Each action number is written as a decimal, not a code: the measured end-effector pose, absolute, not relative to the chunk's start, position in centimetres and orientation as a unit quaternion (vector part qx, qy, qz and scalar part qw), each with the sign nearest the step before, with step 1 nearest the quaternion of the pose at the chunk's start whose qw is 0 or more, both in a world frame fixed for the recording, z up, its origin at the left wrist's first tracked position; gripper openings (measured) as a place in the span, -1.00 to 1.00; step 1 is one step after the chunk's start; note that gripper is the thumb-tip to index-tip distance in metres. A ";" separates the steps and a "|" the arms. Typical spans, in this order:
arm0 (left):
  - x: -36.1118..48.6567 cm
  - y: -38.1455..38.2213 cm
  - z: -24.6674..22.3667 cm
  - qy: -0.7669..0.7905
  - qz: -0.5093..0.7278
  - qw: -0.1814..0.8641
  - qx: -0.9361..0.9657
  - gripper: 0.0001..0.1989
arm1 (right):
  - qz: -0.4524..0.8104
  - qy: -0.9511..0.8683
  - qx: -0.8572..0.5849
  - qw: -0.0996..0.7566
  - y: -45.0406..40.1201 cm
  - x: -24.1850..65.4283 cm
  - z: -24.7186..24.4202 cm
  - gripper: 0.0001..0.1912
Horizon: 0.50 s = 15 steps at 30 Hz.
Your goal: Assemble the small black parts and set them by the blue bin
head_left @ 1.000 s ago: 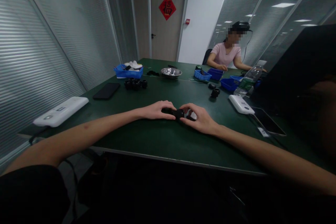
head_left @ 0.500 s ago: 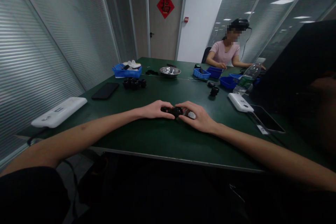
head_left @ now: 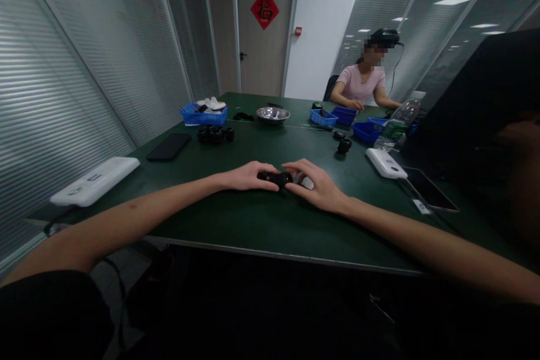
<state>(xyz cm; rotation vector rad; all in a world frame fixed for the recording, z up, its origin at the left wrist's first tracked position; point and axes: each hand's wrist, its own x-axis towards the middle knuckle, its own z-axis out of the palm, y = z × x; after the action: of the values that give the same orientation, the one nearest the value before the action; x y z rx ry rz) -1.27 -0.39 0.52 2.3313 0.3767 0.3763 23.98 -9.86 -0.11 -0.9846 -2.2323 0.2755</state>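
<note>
My left hand (head_left: 248, 176) is closed on a small black round-ended part (head_left: 282, 179) near the middle of the green table. My right hand (head_left: 318, 184) curves round the right end of the same part, thumb and fingertips at its edge. A pale, shiny spot shows between the right thumb and fingers; what it is cannot be made out. Several black round parts (head_left: 216, 134) stand in a group at the left, and another black part (head_left: 344, 145) stands at the right beside a dark round piece (head_left: 338, 135).
Farther back are a filled blue basket (head_left: 205, 117), a metal bowl (head_left: 273, 116) and blue trays (head_left: 366, 131). A black phone (head_left: 169, 147) and white power bank (head_left: 96, 181) lie left. At right are a bottle (head_left: 399, 124), another power bank (head_left: 385, 163) and a tablet (head_left: 430, 189). A person in pink sits beyond.
My right fingers have shifted slightly at the end of the black part, which has turned a little. My left hand has barely moved. The seated person's far arm has drawn in.
</note>
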 end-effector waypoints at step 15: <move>-1.3 -0.3 0.5 0.144 0.144 0.372 0.906 -0.57 | 0.121 -0.839 -0.402 0.346 -9.8 24.0 -0.1 -0.71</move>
<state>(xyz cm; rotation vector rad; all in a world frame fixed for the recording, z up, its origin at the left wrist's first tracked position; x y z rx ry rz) -1.33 -0.34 0.47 2.3210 0.3686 0.3702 23.96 -9.81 -0.09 -1.0440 -2.1771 0.3153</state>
